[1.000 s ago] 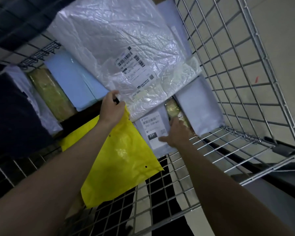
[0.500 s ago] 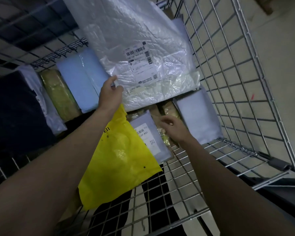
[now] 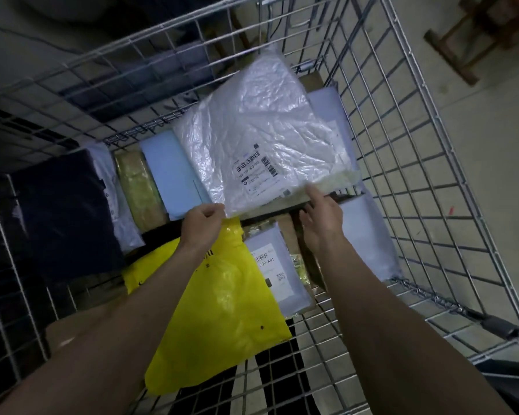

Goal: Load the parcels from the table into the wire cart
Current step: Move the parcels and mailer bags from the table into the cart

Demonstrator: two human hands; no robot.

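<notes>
Two bare hands reach down into the wire cart [image 3: 408,151], whose mesh walls frame the whole picture. At the centre of the frame the left hand [image 3: 203,224] has its fingers curled around the lower left corner of a large crinkled translucent white parcel [image 3: 264,139], pinching the plastic between thumb and fingers. This parcel lies tilted across the middle and upper centre of the frame, its printed barcode label [image 3: 256,175] facing up near its lower edge. To the right of centre the right hand [image 3: 322,223] is loosely spread, its fingers mostly straight, the forefinger tip touching the lower edge of the same white parcel; it grips nothing. Below the left wrist a bright yellow bag [image 3: 219,319] spreads over the lower centre of the frame, partly under the left forearm. Just right of it lies a small grey mailer [image 3: 277,271] with a label, and further right a plain pale grey parcel [image 3: 366,238] rests against the right mesh wall. Left of the white parcel a light blue parcel [image 3: 170,178] stands beside a tan taped parcel [image 3: 138,190], and next to that a thin white parcel [image 3: 114,205] leans on a large dark parcel [image 3: 63,217] at the left edge of the frame. Through the mesh floor at the bottom of the frame dark and light stripes of the ground show. In the upper right corner, outside the cart, a wooden frame [image 3: 459,46] lies on the pale floor [image 3: 477,145].
</notes>
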